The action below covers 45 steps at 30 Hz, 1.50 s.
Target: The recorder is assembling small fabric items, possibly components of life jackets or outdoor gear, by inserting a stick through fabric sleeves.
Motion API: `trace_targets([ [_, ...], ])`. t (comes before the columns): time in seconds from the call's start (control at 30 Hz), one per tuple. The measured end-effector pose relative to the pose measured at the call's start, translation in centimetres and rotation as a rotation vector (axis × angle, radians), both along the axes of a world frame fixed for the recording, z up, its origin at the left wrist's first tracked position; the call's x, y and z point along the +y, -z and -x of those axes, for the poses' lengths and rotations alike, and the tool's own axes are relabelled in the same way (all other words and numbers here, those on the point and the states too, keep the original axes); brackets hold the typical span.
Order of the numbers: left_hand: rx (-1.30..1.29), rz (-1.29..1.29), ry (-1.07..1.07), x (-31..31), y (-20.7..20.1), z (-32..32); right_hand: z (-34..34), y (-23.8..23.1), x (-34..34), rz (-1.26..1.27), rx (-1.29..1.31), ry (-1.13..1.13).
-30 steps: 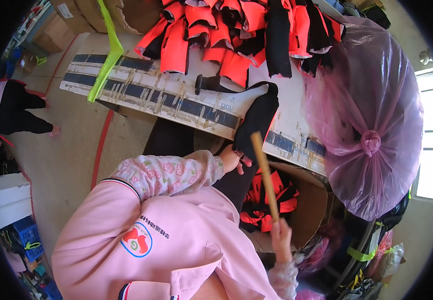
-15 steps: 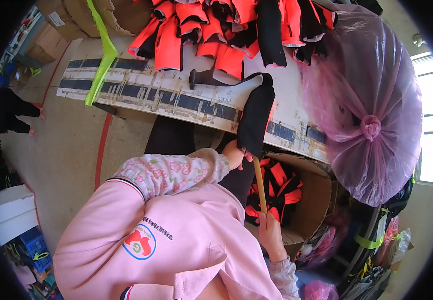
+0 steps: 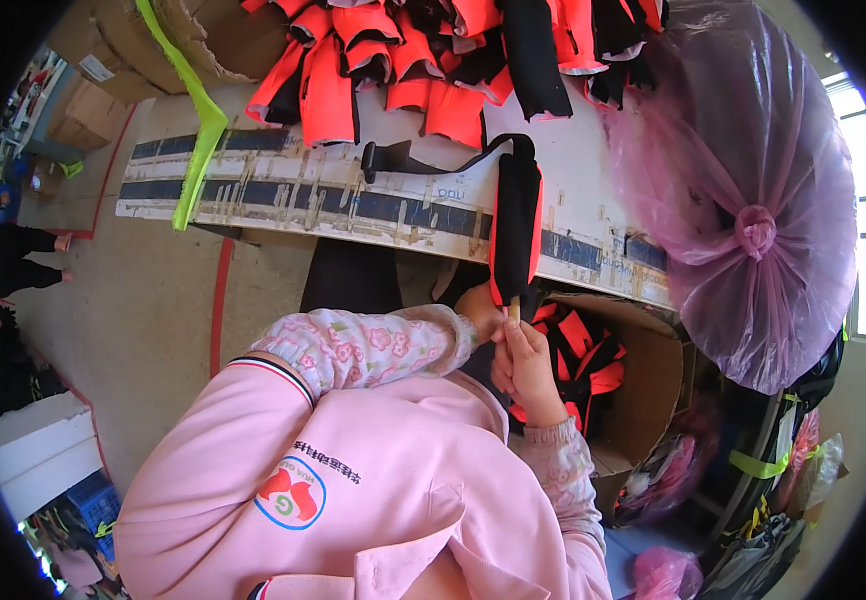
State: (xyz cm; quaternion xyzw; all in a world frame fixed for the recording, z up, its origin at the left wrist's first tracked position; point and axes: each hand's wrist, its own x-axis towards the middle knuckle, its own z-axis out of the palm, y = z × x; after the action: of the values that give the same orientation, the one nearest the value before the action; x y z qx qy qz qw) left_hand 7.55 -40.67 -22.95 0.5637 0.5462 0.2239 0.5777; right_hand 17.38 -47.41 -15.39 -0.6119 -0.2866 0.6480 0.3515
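Right grip point(image 3: 527, 364) closed around stick point(image 3: 514, 309)

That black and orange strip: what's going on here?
The person's left hand holds the lower end of the black and orange strip, which hangs over the edge of a table. The right hand grips a wooden stick, mostly hidden, at that end. Similar pieces lie on the table and in a cardboard box.

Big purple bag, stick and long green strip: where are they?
Big purple bag point(image 3: 755, 233), head view: its knot.
Stick point(image 3: 514, 310), head view: its short visible part.
Long green strip point(image 3: 212, 120), head view: its bend.
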Motion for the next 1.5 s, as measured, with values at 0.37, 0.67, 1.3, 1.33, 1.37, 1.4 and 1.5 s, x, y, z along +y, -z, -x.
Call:
trace_targets([
  [0.37,-0.365,0.088,-0.059,-0.1,2.7,0.0,-3.5,-1.7,-2.9,0.158,0.42,-0.016],
  [0.67,-0.191,0.082,-0.036,-0.2,3.7,-0.5,-3.7,-4.6,-3.2,-0.075,-0.712,-0.33],
  [1.3,-0.329,0.29,-0.203,0.0,1.3,-0.9,-0.5,-1.8,-8.9,0.124,0.227,0.117],
  [1.33,-0.324,0.295,-0.197,-0.1,1.7,-1.0,-0.4,-1.7,-9.4,0.121,0.191,0.165],
  [1.37,-0.439,0.278,-0.209,-0.2,2.4,-1.1,0.1,-1.6,-9.6,0.103,0.182,0.211],
  [1.4,-0.554,0.26,-0.22,-0.3,2.8,-1.2,0.5,-1.3,-9.7,0.105,0.186,0.22],
  [1.5,-0.639,0.332,-0.232,-0.5,2.2,-1.4,1.4,-0.9,-8.9,0.051,0.114,0.294],
])
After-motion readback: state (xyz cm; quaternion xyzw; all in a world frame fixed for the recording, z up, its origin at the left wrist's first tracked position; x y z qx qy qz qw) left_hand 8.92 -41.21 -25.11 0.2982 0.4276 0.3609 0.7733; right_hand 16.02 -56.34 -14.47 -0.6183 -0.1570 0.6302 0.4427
